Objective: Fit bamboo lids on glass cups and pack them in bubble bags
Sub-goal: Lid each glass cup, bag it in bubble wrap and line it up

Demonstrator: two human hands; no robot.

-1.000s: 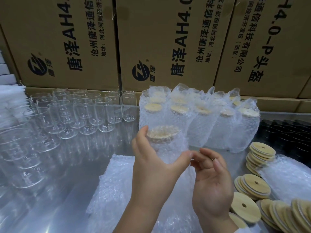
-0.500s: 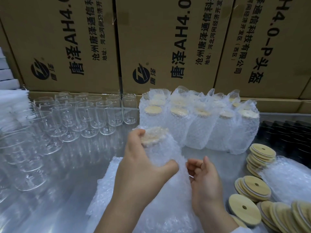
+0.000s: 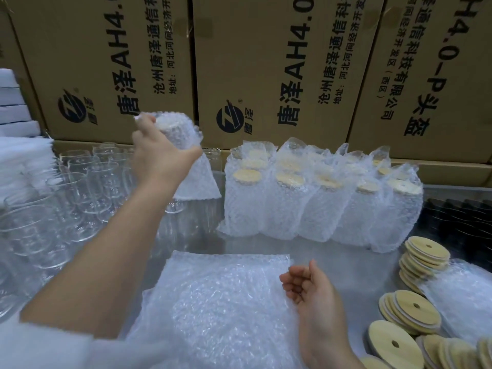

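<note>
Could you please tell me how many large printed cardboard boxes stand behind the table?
3: left box behind the held bagged cup, middle box behind the packed cups, right box at the right. A sliver at the far-left edge may be a fourth.

The left hand [image 3: 162, 153] has carried the bagged cup [image 3: 195, 177] from the middle of the table [image 3: 332, 262] up toward the back-left, above the bare cups [image 3: 87, 179]. The right hand [image 3: 311, 286] has parted from it and now hangs loosely curled over the flat bags [image 3: 221, 296] near the front edge.
</note>
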